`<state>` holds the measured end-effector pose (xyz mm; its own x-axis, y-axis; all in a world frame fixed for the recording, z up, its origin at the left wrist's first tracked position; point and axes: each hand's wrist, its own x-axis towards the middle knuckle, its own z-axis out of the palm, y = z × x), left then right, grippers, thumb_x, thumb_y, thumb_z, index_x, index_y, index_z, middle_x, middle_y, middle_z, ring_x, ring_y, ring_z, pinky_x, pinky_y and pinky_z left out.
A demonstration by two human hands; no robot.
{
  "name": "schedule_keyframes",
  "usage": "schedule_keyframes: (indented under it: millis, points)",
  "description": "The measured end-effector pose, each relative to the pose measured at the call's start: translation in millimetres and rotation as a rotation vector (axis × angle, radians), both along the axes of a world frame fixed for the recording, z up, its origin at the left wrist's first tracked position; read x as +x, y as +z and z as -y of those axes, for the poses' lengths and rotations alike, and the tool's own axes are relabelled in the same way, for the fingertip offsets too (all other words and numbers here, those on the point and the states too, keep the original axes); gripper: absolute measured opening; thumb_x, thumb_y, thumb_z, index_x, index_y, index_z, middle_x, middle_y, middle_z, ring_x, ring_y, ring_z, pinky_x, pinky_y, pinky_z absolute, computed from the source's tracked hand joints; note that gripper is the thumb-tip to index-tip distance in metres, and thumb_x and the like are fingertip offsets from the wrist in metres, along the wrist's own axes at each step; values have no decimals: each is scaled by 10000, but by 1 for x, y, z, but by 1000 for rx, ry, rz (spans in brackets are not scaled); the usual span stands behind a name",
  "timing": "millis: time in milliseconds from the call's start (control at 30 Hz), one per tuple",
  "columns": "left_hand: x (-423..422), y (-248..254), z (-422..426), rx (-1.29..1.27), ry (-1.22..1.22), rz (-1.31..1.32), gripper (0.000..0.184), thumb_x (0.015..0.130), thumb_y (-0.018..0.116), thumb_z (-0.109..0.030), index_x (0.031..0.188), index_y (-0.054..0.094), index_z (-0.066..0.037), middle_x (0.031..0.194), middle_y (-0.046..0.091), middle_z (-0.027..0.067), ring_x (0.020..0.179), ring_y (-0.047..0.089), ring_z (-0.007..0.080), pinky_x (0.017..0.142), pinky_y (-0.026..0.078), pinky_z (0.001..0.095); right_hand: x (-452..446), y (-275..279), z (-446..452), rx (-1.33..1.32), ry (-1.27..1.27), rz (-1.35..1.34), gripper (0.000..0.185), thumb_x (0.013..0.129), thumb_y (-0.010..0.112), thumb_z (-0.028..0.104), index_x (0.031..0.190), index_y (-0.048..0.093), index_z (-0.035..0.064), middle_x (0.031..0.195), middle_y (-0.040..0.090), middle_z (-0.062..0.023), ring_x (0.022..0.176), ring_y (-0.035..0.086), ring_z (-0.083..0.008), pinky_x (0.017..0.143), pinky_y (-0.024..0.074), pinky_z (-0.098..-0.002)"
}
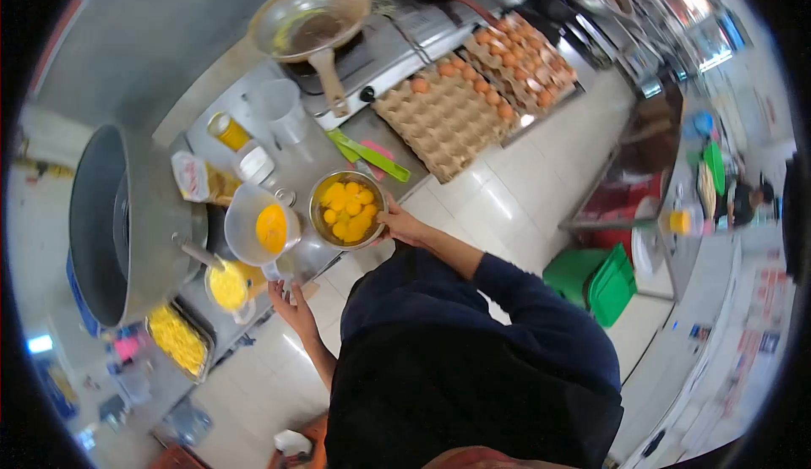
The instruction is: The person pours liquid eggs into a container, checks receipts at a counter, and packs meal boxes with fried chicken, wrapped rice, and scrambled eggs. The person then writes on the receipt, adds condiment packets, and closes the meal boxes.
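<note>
My right hand grips the rim of a metal bowl at the counter's front edge. Several raw egg yolks lie whole in the bowl. Beside it stands a translucent plastic pitcher with yolks at its bottom. My left hand is just below the pitcher's handle with its fingers spread; whether a fingertip touches the handle I cannot tell. Close by, a smaller cup holds a yellow mixture with a utensil in it.
A mostly bare egg carton and another carton with eggs and shells lie at the right. A frying pan sits on the stove, its handle pointing toward me. A large pot and a tray of yellow food are at the left.
</note>
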<state>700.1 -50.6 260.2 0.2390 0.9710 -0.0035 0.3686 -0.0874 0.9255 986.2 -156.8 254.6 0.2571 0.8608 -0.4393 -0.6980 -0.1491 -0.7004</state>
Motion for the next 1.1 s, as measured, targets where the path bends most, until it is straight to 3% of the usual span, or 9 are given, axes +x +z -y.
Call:
schedule_keyframes:
  millis: [300,567,633,733,767,867,967,1033,1100]
  points:
    - [23,19,-30,10,-51,132,527,901,586,-159,1332,328,-1,1261,463,155,1098,487,200,908,397,312,3,-34,7,36,58,-147,692,930,380,74,1436,-27,314,1378,324,-177,995,607,-317,694,588,-435]
    - [34,35,-35,-120,17,93,582,889,619,-176,1329,296,27,1141,512,158,966,551,171,846,449,294,8,-42,7,-56,171,15,697,948,426,143,1450,-37,281,1417,300,-121,1069,569,-293,726,581,-444]
    - [39,27,-34,-15,40,29,632,849,668,-229,1320,322,12,1007,566,106,797,554,136,744,461,275,11,-60,9,20,170,164,690,917,425,65,1458,41,254,1357,393,-137,1096,557,-306,717,581,-430]
    - [17,-5,-41,-67,119,-43,747,786,736,-274,1326,312,19,1015,568,117,845,545,177,751,456,297,12,8,7,50,123,48,559,927,428,94,1425,185,167,1338,416,-144,1101,555,-314,721,580,-437]
    - [21,11,-36,-204,81,4,820,769,752,-282,1357,275,33,1164,538,166,1016,548,243,873,447,340,16,25,8,-3,147,104,563,921,426,85,1422,180,164,1334,416,-155,1070,573,-321,712,583,-437]
    - [16,9,-26,-72,138,-67,838,759,758,-256,1365,257,34,1180,526,189,1044,537,265,897,435,354,24,82,4,-38,179,218,604,898,398,43,1427,138,172,1331,407,-182,978,616,-344,686,591,-431]
    - [24,36,-12,-301,166,106,865,749,766,-232,1365,223,42,1153,546,198,1027,552,302,898,440,367,21,155,-12,-56,237,236,654,884,352,5,1447,81,196,1365,360,-167,1036,585,-354,677,592,-436]
    - [20,1,-7,259,102,-63,868,748,766,-219,1357,201,35,1100,583,198,937,611,303,809,492,359,18,167,-25,-9,274,305,651,883,352,4,1447,85,192,1365,358,-163,1040,581,-346,675,592,-435]
    - [23,19,4,185,107,-1,858,750,765,-227,1346,209,39,1084,593,215,918,628,309,781,503,362,10,176,-39,50,267,367,655,877,360,-7,1446,95,178,1349,373,-160,1036,580,-319,657,593,-426]
